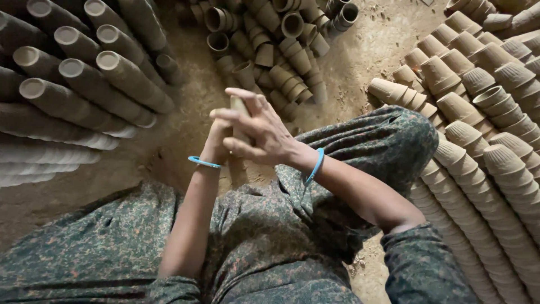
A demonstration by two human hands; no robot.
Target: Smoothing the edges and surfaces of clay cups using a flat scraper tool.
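Both hands — left hand (216, 141), right hand (260, 132) — clasping short stack of tan clay cups (239, 107); long nested stacked cup rows (478, 186) lying finished, loose unstacked cups (264, 50) waiting.

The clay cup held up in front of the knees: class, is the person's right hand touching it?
Touching. The head view shows the right hand wrapped over the clay cup, its fingers pressed across it.

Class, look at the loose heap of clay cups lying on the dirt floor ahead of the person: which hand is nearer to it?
Right. The right hand reaches closest to the loose heap; the left hand sits behind it, lower.
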